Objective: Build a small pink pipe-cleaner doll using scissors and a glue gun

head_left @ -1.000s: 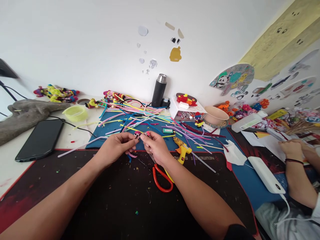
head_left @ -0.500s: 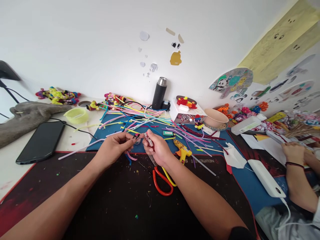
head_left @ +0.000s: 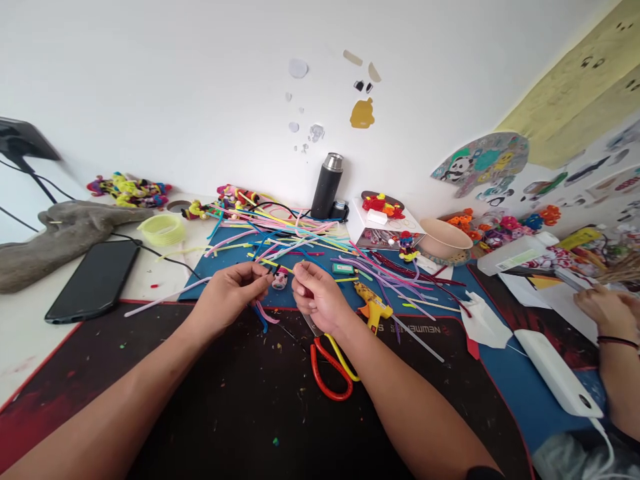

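My left hand (head_left: 237,291) is closed in a pinch, with a tiny dark bit at its fingertips, too small to name. Close by on the right, my right hand (head_left: 323,297) also pinches thumb against fingers; what is in them is hidden. A short yellow strip shows between the two sets of fingertips. Just under that gap is a small pink-and-white piece (head_left: 280,278), its support unclear. Pink and blue pipe cleaners (head_left: 264,316) poke out below my left hand. Scissors (head_left: 333,373) with red and yellow handles lie beneath my right wrist.
A yellow glue gun (head_left: 373,307) lies right of my hands. Behind them spreads a pile of pipe cleaners (head_left: 280,230), with a black flask (head_left: 327,187) beyond. A phone (head_left: 93,283) lies at left. At right are a white power bank (head_left: 555,373) and another person's hand (head_left: 607,310).
The small printed piece in my right fingers no longer shows there. My fingertips have parted slightly, uncovering the pink-and-white piece. The whole view has shifted a little.
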Demonstrator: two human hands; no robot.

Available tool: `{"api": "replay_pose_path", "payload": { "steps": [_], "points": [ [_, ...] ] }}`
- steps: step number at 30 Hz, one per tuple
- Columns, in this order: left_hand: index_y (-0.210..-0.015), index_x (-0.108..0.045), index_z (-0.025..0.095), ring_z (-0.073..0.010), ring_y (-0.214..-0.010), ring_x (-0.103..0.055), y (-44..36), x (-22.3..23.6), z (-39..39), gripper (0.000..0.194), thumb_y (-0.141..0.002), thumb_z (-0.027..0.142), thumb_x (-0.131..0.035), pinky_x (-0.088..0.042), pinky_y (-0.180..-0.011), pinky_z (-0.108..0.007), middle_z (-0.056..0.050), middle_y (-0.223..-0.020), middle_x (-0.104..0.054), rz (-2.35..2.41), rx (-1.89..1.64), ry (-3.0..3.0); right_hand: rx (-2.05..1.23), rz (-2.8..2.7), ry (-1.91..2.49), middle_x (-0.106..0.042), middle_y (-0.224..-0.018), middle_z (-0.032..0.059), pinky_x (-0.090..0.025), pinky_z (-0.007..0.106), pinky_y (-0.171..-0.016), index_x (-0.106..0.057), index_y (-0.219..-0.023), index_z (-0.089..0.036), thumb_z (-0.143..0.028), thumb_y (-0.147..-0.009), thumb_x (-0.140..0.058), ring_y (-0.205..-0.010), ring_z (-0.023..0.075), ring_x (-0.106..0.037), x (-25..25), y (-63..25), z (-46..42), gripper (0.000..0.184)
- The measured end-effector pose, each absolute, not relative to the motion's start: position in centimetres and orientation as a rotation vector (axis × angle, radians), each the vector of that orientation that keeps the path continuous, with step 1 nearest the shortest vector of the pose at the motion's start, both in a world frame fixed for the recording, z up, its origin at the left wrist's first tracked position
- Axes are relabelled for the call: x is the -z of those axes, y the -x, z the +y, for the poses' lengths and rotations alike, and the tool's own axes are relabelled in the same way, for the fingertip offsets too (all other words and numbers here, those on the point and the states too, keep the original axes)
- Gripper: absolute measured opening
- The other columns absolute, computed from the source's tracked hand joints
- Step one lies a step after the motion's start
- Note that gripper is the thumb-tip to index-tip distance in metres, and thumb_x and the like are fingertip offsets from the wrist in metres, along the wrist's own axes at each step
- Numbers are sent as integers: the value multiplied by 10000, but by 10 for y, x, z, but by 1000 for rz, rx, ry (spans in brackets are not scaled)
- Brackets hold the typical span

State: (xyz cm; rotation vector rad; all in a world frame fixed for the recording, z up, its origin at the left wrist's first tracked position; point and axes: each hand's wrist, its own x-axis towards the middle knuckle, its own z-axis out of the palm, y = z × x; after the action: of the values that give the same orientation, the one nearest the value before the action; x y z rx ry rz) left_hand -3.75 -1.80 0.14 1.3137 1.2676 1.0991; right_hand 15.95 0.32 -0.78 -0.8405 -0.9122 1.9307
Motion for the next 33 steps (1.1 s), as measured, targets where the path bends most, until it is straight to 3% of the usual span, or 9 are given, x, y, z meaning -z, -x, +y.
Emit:
{"api": "replay_pose_path", "payload": {
  "steps": [6, 15, 21, 28, 33],
  "points": [
    [-788, -731, 205, -154, -598, -534, 37, 1, -18, 464, -717, 632, -900, -446, -583, -269, 8, -662, -658, 1288, -1096, -1278, -1914, -960, 855, -462, -572, -115, -87, 230, -424, -515, -841, -228, -605, -756, -929, -413, 37, -238, 13, -166, 0, 566],
    [-788, -744, 219, -148, -586, -538, 37, 3, -18, 375, -763, 561, -898, -458, -569, -266, 12, -658, -662, 1232, -1093, -1263, -1971, -1044, 825, -454, -541, -78, -121, 246, -445, -657, -821, -185, -769, -852, -766, -423, 51, -233, 19, -166, -3, 595],
    [-797, -748, 213, -143, -595, -539, 37, 2, -18, 375, -762, 550, -907, -455, -577, -260, 14, -664, -661, 1215, -1103, -1252, -1989, -1068, 808, -427, -543, -89, -106, 248, -453, -590, -759, -201, -734, -795, -838, -430, 46, -227, 17, -164, -6, 589],
    [-778, -730, 202, -143, -586, -523, 35, -3, -18, 446, -745, 612, -899, -443, -576, -264, 12, -645, -647, 1238, -1071, -1281, -1882, -1137, 950, -335, -511, -103, -101, 252, -437, -498, -707, -225, -645, -902, -760, -420, 57, -205, 18, -160, -9, 532],
    [-779, -719, 198, -139, -581, -514, 34, -4, -19, 483, -728, 644, -897, -436, -574, -262, 16, -644, -639, 1242, -1070, -1294, -1798, -1228, 998, -306, -528, -112, -156, 241, -427, -393, -682, -246, -577, -902, -754, -428, 56, -206, 20, -155, -12, 536]
  ]
}}
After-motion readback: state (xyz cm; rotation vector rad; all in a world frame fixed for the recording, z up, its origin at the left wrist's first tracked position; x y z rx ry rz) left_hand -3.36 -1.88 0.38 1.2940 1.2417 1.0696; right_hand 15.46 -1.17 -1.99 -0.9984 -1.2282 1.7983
